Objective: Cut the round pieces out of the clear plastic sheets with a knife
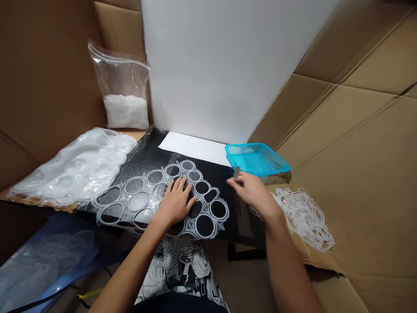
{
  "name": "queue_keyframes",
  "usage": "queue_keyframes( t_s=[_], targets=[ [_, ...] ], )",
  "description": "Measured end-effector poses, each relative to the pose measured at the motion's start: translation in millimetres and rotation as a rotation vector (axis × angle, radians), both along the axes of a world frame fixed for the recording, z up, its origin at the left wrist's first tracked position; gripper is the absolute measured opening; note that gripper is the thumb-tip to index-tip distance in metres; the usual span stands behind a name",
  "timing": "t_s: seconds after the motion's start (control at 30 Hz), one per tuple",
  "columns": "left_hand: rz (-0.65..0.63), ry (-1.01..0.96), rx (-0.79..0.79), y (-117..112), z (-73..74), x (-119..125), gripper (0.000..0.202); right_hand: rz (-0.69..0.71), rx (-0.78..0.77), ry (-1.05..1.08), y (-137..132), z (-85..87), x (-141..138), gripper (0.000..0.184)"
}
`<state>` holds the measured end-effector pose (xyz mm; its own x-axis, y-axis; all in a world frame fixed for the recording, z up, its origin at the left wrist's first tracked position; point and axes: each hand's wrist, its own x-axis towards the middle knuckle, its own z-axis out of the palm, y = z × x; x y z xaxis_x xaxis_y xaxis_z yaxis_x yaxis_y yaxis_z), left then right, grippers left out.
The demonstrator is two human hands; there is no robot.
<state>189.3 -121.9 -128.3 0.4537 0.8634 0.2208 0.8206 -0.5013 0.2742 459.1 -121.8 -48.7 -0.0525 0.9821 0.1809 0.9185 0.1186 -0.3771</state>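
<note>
A translucent rubbery sheet with several round openings and one oval one lies on the black table. My left hand rests flat on its middle, fingers spread, hiding part of the openings. To the right of the sheet and apart from it, my right hand is raised, fingers closed around a small dark, flat tool. Only the tool's short end shows, so its kind is unclear. Just beyond that hand sits a blue perforated plastic basket.
Loose clear rings are heaped on cardboard at right. At left lies a stack of translucent sheets. Behind it stands a zip bag with white contents. White paper lies along the back wall. Cardboard walls flank the table.
</note>
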Motion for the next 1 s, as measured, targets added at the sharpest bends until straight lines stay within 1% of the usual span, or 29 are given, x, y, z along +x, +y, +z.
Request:
queue_keyframes(
  t_s=[0.03, 0.07, 0.13, 0.17, 0.23, 0.3, 0.33, 0.4, 0.47, 0.63, 0.83, 0.93, 1.0],
  targets=[
    [0.019, 0.012, -0.006, 1, -6.4, 1, 0.051, 0.121, 0.031, 0.099, 16, -6.2, -19, 0.028],
    [0.029, 0.017, -0.006, 1, -12.0, 1, 0.053, 0.208, 0.032, 0.222, 32, -15.1, -37, 0.03],
    [0.033, 0.022, 0.008, 0, -18.9, 0, 0.055, 0.31, -0.029, 0.439, 59, -38.7, -66, 0.03],
    [0.035, 0.027, 0.012, 0, -20.3, -1, 0.055, 0.334, -0.068, 0.509, 69, -51.7, -76, 0.03],
    [0.039, 0.031, 0.01, -1, -20.7, -2, 0.056, 0.319, -0.118, 0.603, 82, -75.5, -87, 0.031],
    [0.036, 0.016, 0.006, -1, -20.2, -2, 0.055, 0.276, -0.099, 0.642, 84, -91.4, -89, 0.032],
    [0.031, 0.004, 0.006, -1, -20.2, -2, 0.055, 0.261, -0.067, 0.645, 82, -95.8, -89, 0.031],
    [0.024, -0.019, 0.009, 0, -21.1, -2, 0.054, 0.25, 0.003, 0.638, 77, -98.8, -87, 0.029],
    [0.023, -0.035, 0.011, 0, -22.8, -2, 0.054, 0.232, 0.041, 0.643, 73, -97.7, -87, 0.029],
    [0.026, -0.088, 0.002, 1, -25.0, -1, 0.053, 0.217, 0.034, 0.64, 73, -96.6, -89, 0.03],
    [0.023, -0.077, -0.022, 1, -23.3, -1, 0.054, 0.227, 0.049, 0.636, 75, -98.3, -88, 0.03],
    [0.027, -0.068, -0.017, 1, -23.1, -1, 0.053, 0.258, 0.074, 0.582, 73, -97.0, -88, 0.028],
    [0.028, -0.051, -0.011, 1, -23.3, -1, 0.054, 0.295, 0.107, 0.509, 69, -95.7, -91, 0.027]
  ],
)
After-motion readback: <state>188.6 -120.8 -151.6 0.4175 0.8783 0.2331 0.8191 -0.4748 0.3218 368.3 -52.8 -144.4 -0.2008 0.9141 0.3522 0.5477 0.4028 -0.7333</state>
